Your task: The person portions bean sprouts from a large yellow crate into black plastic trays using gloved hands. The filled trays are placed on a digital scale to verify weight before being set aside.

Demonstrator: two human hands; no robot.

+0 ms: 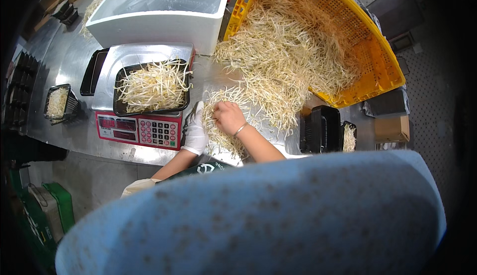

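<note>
My left hand (196,135), in a white glove, rests against the left edge of loose bean sprouts (227,141) on the steel table. Just right of it, my bare right hand (228,116), with a bracelet at the wrist, lies on the same sprouts with its fingers curled; whether it grips any is hidden. A black plastic tray (119,109) heaped with bean sprouts stands on a digital scale (138,129) to the left of my hands. Behind and to the right, a yellow plastic crate (380,66) lies tipped, with a large pile of sprouts (283,51) spilling out.
A white foam box (156,29) stands behind the scale. Stacked black trays (322,127) and a filled tray (349,137) are at right. Another filled tray (57,103) stands at left, near more stacked trays (22,85). A blue, speckled surface (253,215) blocks the lower view.
</note>
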